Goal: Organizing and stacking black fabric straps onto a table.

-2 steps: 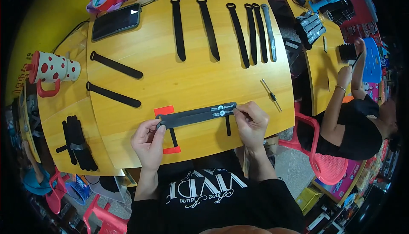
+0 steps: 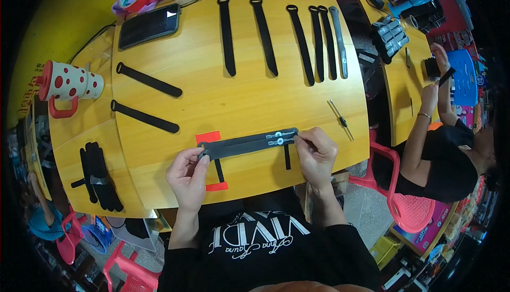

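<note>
Two dark hook-and-loop cable straps [image 2: 241, 145] lie side by side, stretched between my hands just above the table's near edge. My left hand [image 2: 188, 176] pinches their slotted ends between thumb and fingers. At the other end, with pale printing on it, my right hand [image 2: 317, 154] grips the straps' tips. Beneath them are a red tape piece [image 2: 207, 136], another red tape piece [image 2: 217, 187] nearer me, and a short black strip [image 2: 288, 157] by my right hand.
Several black straps [image 2: 227, 37] and one grey strap [image 2: 339, 42] lie spread out. Around them are a phone [image 2: 149, 26], a spotted mug [image 2: 74, 87], black gloves [image 2: 101, 178] and a thin double-ended tool [image 2: 341, 119]. Rightward, a co-worker [image 2: 441, 156] handles a black strap at another table.
The view has shifted slightly, moving the table's contents a little rightward in the picture. My hands keep their hold on the straps. The co-worker's black strap now sticks out more plainly.
</note>
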